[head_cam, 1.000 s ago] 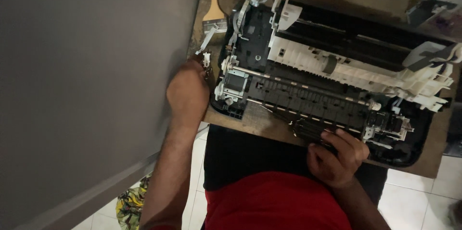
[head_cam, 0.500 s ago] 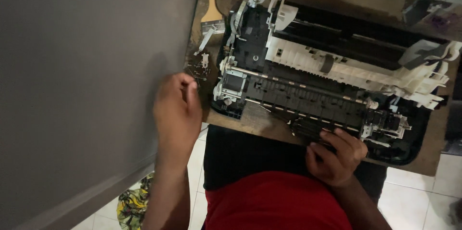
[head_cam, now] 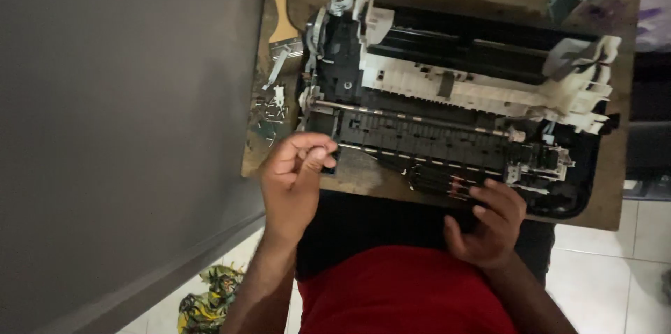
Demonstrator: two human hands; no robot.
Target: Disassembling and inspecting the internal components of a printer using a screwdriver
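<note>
Left hand (head_cam: 297, 177) now drawn back from the pile of small silver screws (head_cam: 269, 112) near the wooden board's (head_cam: 615, 187) left edge, fingertips pinched narrowly together, apparently on one tiny piece, too small to tell. Opened black-and-white plastic printer chassis (head_cam: 454, 103) fills the board's middle; right hand (head_cam: 489, 222) still rests loosely curled on its near edge. Suggests a fastener just collected.
</note>
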